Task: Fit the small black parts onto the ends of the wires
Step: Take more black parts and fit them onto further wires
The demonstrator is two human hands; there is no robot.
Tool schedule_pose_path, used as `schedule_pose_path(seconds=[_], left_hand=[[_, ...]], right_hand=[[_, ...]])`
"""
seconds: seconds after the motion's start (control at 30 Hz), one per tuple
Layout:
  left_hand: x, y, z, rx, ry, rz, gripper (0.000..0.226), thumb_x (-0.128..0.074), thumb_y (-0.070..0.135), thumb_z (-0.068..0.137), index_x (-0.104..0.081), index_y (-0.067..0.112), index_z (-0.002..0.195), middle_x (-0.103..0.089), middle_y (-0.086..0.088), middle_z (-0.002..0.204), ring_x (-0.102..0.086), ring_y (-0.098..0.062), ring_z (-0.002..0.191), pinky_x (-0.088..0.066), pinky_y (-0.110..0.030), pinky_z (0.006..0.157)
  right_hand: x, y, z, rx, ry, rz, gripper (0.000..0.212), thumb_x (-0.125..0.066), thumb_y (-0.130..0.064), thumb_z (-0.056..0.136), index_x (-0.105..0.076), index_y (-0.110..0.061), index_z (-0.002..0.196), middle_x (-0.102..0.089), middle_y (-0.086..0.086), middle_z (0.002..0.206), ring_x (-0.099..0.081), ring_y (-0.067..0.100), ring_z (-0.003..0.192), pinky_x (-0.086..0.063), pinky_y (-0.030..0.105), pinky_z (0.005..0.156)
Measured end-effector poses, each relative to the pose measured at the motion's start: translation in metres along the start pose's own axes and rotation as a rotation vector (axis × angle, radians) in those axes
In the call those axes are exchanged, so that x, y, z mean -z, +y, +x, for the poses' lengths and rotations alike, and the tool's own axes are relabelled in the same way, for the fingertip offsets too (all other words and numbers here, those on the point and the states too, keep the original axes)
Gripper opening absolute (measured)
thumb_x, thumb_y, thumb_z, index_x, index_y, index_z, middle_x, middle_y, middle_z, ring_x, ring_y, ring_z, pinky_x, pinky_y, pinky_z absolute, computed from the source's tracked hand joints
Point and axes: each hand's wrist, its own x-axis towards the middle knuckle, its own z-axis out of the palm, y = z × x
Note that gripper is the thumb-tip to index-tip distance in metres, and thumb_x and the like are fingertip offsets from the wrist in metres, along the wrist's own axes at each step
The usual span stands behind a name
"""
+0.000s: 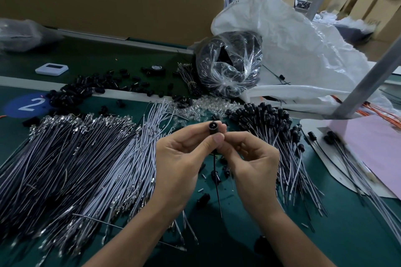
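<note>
My left hand pinches a small black round part between thumb and fingers, its open end facing up. My right hand meets it from the right, fingertips pinching at the same part. A thin black wire hangs down from between the hands. A big heap of grey and black wires with metal ends lies to the left. Wires fitted with black parts are piled to the right. Loose black parts are scattered at the back left.
A clear bag of black parts and a large white sack stand behind. Clear small pieces lie mid-table. A white device, a blue "2" sticker, a pink sheet and a grey metal post surround the green table.
</note>
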Motion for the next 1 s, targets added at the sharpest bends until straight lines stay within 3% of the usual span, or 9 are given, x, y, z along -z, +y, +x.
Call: schedule_pose_path(seconds=[0.53, 0.77, 1.0], left_hand=[[-0.0016, 0.0039, 0.0009, -0.003, -0.023, -0.015, 0.025, -0.073, 0.006, 0.07, -0.078, 0.01, 0.094, -0.077, -0.008, 0.091, -0.075, -0.02, 0.088, -0.057, -0.021, 0.077], [-0.0015, 0.0045, 0.001, -0.012, -0.021, -0.022, 0.023, -0.074, 0.007, 0.07, -0.079, 0.009, 0.092, -0.077, -0.01, 0.091, -0.075, -0.023, 0.088, -0.057, -0.022, 0.078], [-0.0001, 0.0067, 0.0019, -0.018, -0.02, -0.013, 0.021, -0.075, 0.008, 0.069, -0.079, 0.011, 0.089, -0.077, -0.011, 0.09, -0.075, -0.024, 0.088, -0.057, -0.023, 0.079]], right_hand=[[0.0013, 0.0009, 0.0006, 0.006, -0.042, 0.029, 0.022, -0.067, 0.007, 0.081, -0.074, -0.012, 0.087, -0.073, -0.006, 0.08, -0.069, 0.007, 0.077, -0.053, 0.017, 0.072], [-0.0006, 0.0014, -0.0007, 0.014, -0.042, -0.032, 0.009, -0.071, -0.009, 0.082, -0.074, -0.016, 0.086, -0.072, -0.005, 0.077, -0.068, 0.011, 0.073, -0.052, 0.021, 0.07], [-0.0016, 0.0037, -0.0008, 0.037, -0.045, -0.108, 0.004, -0.072, -0.012, 0.082, -0.072, -0.012, 0.079, -0.069, -0.007, 0.071, -0.065, 0.014, 0.068, -0.05, 0.028, 0.066]])
